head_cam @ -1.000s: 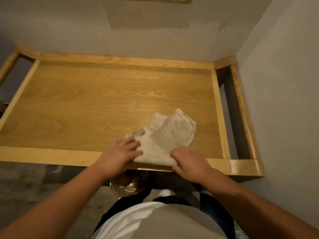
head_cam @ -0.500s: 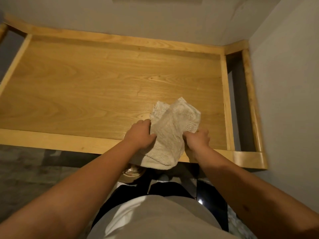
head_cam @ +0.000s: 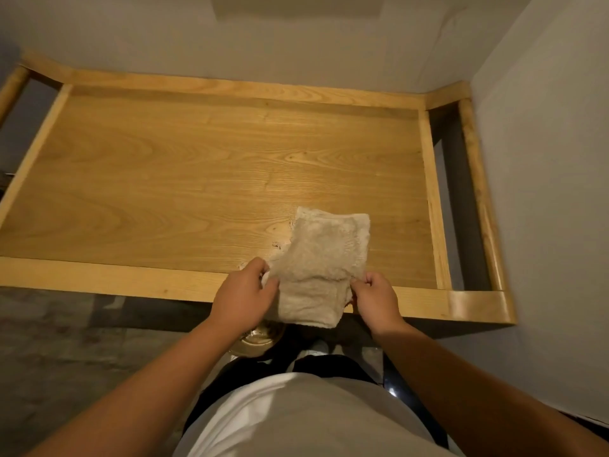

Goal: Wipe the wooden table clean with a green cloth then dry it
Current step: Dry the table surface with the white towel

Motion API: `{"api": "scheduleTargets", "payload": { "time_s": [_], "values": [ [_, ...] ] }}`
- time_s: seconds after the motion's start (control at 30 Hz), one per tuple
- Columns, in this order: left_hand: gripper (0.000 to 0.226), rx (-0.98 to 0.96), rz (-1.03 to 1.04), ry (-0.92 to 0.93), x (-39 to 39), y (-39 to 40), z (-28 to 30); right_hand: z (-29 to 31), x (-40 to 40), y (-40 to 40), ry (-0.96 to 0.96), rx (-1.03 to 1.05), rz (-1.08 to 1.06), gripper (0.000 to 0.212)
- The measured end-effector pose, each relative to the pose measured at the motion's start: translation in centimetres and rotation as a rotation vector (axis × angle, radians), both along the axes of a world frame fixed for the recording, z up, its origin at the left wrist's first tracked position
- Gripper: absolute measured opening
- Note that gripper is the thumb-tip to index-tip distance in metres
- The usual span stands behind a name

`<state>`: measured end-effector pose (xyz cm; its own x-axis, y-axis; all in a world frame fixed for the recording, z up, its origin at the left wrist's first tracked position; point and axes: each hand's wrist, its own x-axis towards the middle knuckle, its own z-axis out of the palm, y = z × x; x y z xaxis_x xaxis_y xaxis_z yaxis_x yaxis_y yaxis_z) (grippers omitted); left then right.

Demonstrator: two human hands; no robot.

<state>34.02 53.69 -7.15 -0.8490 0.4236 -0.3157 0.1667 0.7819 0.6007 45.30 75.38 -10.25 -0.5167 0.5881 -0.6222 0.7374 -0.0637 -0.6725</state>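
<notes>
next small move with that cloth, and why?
Probably lay the cloth flat on the wooden table and start wiping. Left hand and right hand each grip a side, and its near end hangs over the front edge.

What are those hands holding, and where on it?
A pale cloth. The left hand grips its left edge, the right hand pinches its right edge, near the table's front rim.
</notes>
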Motion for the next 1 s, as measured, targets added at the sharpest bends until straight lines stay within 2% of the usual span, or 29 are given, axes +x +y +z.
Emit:
{"api": "scheduleTargets", "payload": {
  "time_s": [0.07,0.13,0.27,0.33,0.4,0.5,0.6,0.63,0.7,0.8,0.87,1.0],
  "values": [
    [0.016,-0.016,0.127,-0.141,0.8,-1.2,-1.0,-0.3,0.6,-0.6,-0.057,-0.055,0.067,0.022],
    [0.013,-0.023,0.234,-0.206,1.2,-2.0,-2.2,-0.7,1.5,-1.6,-0.132,-0.084,0.13,0.029],
    [0.016,-0.061,0.364,-0.101,0.9,-2.5,-4.1,-1.5,2.1,-4.0,-0.173,-0.191,-0.001,0.033],
    [0.037,-0.13,0.489,-0.136,1.0,-2.1,-4.4,-1.5,1.9,-4.8,-0.181,-0.263,-0.045,0.036],
    [0.056,-0.119,0.548,-0.176,1.5,-1.4,-4.5,-1.5,1.8,-5.7,-0.157,-0.312,-0.111,0.044],
    [0.07,-0.101,0.679,-0.22,2.4,-0.4,-4.6,-1.6,1.8,-6.8,-0.149,-0.283,-0.191,0.037],
    [0.08,-0.002,0.939,-0.482,3.5,-0.3,-4.6,-1.2,2.2,-7.5,-0.068,-0.44,-0.404,0.028],
    [0.077,0.07,0.975,-0.593,3.8,-0.6,-4.7,-0.9,2.5,-7.5,-0.036,-0.497,-0.464,0.027],
    [0.061,0.22,0.92,-0.826,4.6,-1.5,-5.0,0.0,3.2,-7.0,0.02,-0.557,-0.493,0.028],
    [0.032,0.317,0.706,-1.05,5.5,-2.7,-4.0,1.6,4.1,-5.4,0.054,-0.503,-0.42,0.039],
    [0.029,0.396,0.69,-1.114,5.3,-3.1,-3.1,3.0,4.3,-4.3,0.113,-0.443,-0.315,0.043],
    [0.033,0.585,0.763,-1.188,3.9,-3.6,-0.2,6.3,3.5,-2.6,0.205,-0.459,0.065,0.031]
  ]
}}
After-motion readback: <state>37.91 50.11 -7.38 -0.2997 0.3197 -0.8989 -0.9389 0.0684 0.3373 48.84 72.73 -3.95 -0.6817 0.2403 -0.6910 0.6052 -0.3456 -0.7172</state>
